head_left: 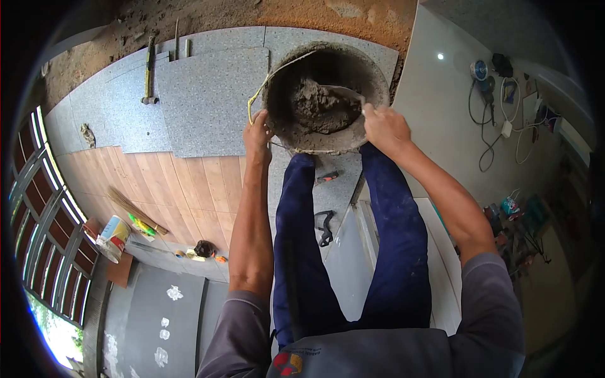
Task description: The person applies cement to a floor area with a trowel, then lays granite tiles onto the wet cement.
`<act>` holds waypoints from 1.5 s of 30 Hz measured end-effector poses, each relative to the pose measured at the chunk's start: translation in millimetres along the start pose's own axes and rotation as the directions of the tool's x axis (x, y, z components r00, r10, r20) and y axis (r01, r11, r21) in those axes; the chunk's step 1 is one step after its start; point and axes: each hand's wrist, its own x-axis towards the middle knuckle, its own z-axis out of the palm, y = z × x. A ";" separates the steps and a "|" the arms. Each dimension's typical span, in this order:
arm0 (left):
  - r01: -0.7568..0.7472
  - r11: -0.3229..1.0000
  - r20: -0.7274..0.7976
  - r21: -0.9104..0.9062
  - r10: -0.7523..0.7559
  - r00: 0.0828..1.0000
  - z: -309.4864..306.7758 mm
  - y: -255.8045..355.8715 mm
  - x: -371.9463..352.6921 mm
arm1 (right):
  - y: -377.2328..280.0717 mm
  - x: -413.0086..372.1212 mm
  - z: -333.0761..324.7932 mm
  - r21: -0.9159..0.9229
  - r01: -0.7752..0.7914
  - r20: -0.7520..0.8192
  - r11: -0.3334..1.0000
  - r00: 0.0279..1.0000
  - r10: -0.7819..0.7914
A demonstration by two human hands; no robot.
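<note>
A round dark basin (pixel 372 69) full of grey mortar (pixel 315 104) sits in front of my feet on speckled grey tiles. My left hand (pixel 257 133) grips the basin's near left rim, beside a yellow cord (pixel 265 85) that arcs over the edge. My right hand (pixel 384 126) is closed on the handle of a trowel (pixel 346 94) whose blade lies in the mortar. My legs in dark blue trousers (pixel 302 252) stand just behind the basin.
Loose speckled tiles (pixel 208 94) lie left of the basin, with a hammer (pixel 149 72) on them. Wood-pattern tiles (pixel 183 189), a broom (pixel 132 211) and a tin (pixel 115 236) are at left. A black tool (pixel 324 227) lies between my legs. Cables and tools (pixel 498 101) sit at right.
</note>
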 end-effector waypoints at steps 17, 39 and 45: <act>-0.010 1.000 0.029 0.029 0.009 1.000 -3.9 2.2 -0.3 | -40.9 42.5 94.6 0.697 -0.431 0.271 0.573 0.898 0.346; -0.095 0.993 -0.217 0.073 0.109 0.970 -3.1 -7.7 -44.5 | 20.0 -41.2 -6.5 0.812 -0.499 0.488 0.301 0.865 0.118; -0.200 0.957 -0.395 0.208 0.270 0.878 17.6 -35.8 -96.1 | 61.1 -48.5 -63.8 0.837 -0.507 0.481 0.208 0.861 0.163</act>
